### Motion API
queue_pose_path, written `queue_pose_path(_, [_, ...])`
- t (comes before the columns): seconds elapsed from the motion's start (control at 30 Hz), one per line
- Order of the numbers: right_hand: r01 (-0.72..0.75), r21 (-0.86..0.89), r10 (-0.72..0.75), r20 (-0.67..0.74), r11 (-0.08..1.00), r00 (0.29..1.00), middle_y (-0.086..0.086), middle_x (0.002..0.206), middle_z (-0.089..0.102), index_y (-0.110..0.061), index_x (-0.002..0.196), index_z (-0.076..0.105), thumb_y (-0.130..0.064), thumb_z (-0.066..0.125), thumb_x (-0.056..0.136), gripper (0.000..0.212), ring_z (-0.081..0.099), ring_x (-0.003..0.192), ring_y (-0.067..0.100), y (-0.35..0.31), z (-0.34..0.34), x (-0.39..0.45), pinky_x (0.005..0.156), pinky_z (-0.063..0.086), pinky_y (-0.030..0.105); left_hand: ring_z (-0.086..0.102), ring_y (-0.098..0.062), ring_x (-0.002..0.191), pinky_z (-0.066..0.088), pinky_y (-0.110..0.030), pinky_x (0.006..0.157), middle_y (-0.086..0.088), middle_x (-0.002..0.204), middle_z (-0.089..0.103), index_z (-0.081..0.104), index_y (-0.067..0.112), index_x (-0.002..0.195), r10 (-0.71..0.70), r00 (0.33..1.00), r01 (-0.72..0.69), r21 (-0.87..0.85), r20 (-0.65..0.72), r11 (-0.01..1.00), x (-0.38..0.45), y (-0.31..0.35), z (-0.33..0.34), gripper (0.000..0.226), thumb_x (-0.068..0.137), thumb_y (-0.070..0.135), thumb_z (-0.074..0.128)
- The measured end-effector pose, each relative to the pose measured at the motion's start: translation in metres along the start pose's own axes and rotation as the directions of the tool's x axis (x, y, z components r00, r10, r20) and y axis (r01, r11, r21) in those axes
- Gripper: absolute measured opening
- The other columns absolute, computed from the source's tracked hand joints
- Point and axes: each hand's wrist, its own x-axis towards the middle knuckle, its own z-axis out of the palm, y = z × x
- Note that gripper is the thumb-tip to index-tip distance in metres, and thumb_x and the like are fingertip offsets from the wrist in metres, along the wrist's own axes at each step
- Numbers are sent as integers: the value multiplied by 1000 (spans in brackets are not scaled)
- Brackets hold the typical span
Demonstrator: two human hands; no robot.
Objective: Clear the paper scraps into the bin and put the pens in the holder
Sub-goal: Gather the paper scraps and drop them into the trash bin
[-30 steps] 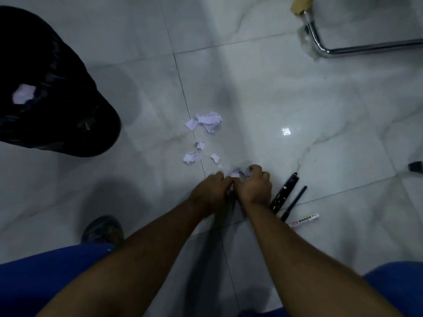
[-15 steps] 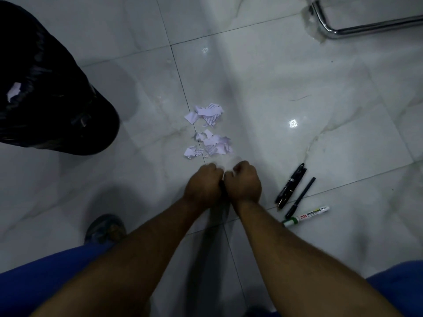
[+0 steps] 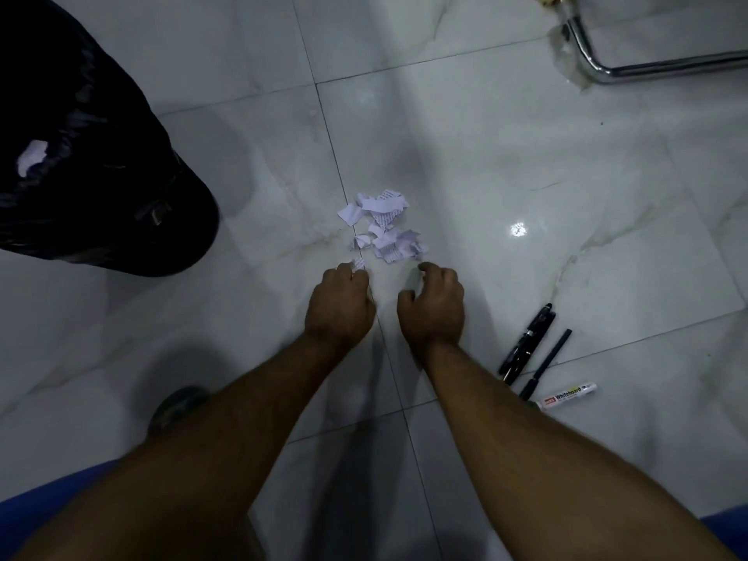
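Note:
Torn white paper scraps (image 3: 382, 226) lie in a loose pile on the pale tiled floor. My left hand (image 3: 340, 307) rests just below the pile, fingertips touching a small scrap (image 3: 358, 264). My right hand (image 3: 433, 303) hovers beside it, fingers curled and apart, holding nothing. A bin lined with a black bag (image 3: 89, 176) stands at the left, one scrap (image 3: 32, 155) inside it. Two black pens (image 3: 526, 346) (image 3: 544, 364) and a whiteboard marker (image 3: 566, 396) lie to the right of my right arm. No pen holder is in sight.
A chrome chair leg (image 3: 647, 66) curves across the top right corner. My shoe (image 3: 174, 406) shows at lower left, and blue trouser fabric (image 3: 40, 491) fills the bottom corners.
My two hands were pressed together on the floor, pushing scraps forward; now they have separated. The scattered scraps are gathered into a tighter pile.

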Motion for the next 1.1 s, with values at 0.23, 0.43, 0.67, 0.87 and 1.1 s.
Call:
queue_pose_path(0.23, [74, 208, -88, 59, 975, 994, 15, 109, 65, -13, 112, 68, -25, 62, 88, 28, 63, 99, 34, -26, 0, 46, 79, 50, 37, 58, -38, 75, 48, -39, 63, -19, 86, 61, 63, 7, 87, 91, 989, -112, -179, -120, 977, 54, 4, 6, 16, 76, 12, 53])
queue_pose_path(0.43, [161, -60, -157, 66, 985, 985, 12, 124, 58, -18, 144, 40, -53, 65, 75, 81, 58, 107, 29, -35, 10, 71, 88, 51, 38, 56, -32, 93, 53, -38, 70, -17, 116, 55, 49, 11, 126, -78, 994, 79, 15, -72, 997, 96, -18, -3, 64, 78, 53, 53])
queue_pose_path(0.67, [342, -294, -233, 349, 892, 908, 16, 144, 41, -22, 154, 22, -43, 60, 89, 78, 46, 119, 34, -52, 6, 106, 91, 47, 40, 51, -37, 111, 49, -44, 90, -20, 127, 46, 37, 8, 140, 121, 936, -93, -99, 331, 991, 139, -17, -6, 75, 79, 44, 61])
queue_pose_path(0.87, [436, -202, -295, 492, 877, 819, 11, 150, 37, -25, 149, 33, -41, 68, 84, 76, 40, 130, 34, -42, -10, 95, 99, 46, 42, 50, -33, 110, 51, -43, 87, -16, 127, 46, 38, 10, 140, 211, 912, -196, -78, 352, 978, 109, -13, -19, 80, 74, 41, 70])
queue_pose_path(1.1, [309, -385, -157, 377, 870, 913, 18, 152, 32, -22, 150, 30, -55, 73, 71, 96, 37, 135, 36, -18, -23, 78, 103, 40, 48, 49, -36, 119, 49, -43, 90, -20, 142, 34, 11, 8, 152, -103, 912, 43, 158, 396, 986, 92, -5, -21, 121, 64, 55, 81])
